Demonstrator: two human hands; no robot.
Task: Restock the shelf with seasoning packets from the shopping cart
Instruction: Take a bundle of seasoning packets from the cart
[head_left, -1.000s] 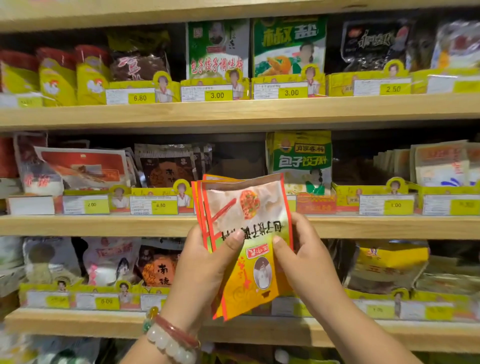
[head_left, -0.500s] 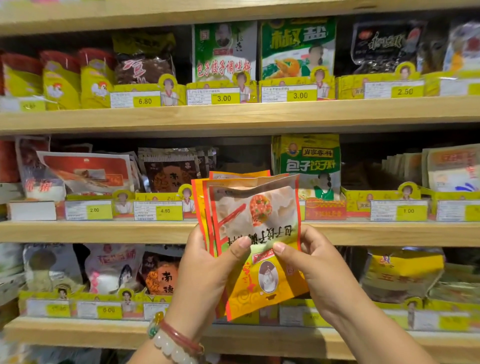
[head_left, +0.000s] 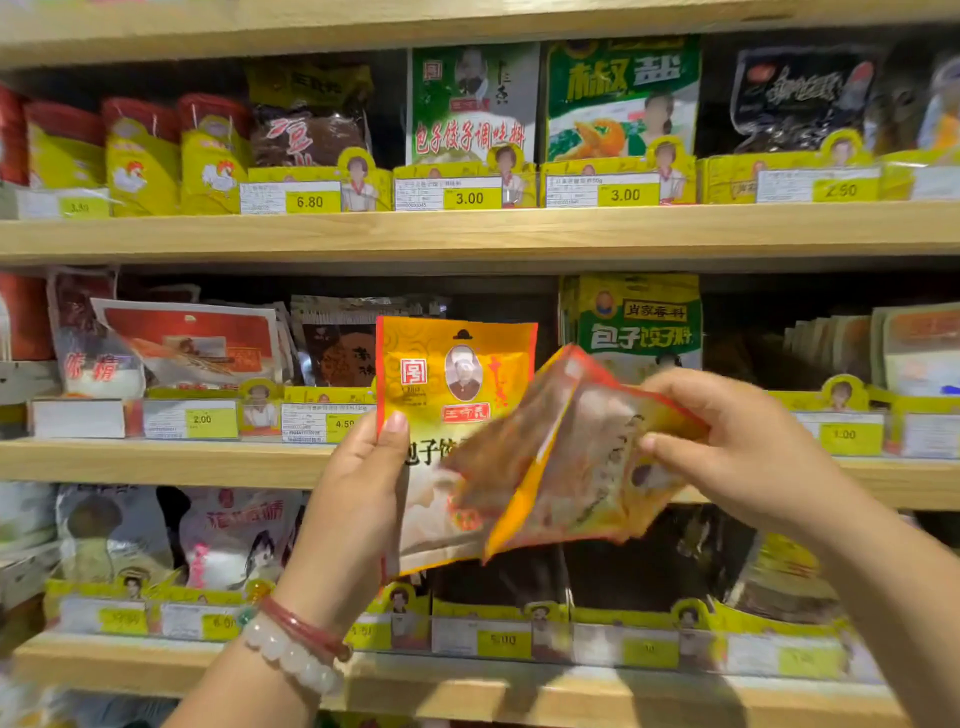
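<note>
A: Nearest item: your left hand (head_left: 358, 483), thumb pinching one orange seasoning packet (head_left: 452, 379) upright, label facing you. Your right hand (head_left: 748, 447) gripped a blurred bundle of packets (head_left: 566, 467), tilted, its corner overlapping the upright one.

B: Risk?

A: The foil looked slick; the tilted bundle, pinched only at its edge, could have fanned out and dropped past the lower shelf (head_left: 467, 680).

B: Beyond that?

A: Middle shelf (head_left: 156, 460): yellow display trays (head_left: 852, 415) with price tags, holding standing packets; a green packet (head_left: 639, 322) stood behind your hands. The slot left of it looked open. Top shelf (head_left: 467, 228): similar trays, filled. The cart wasn't in view.
</note>
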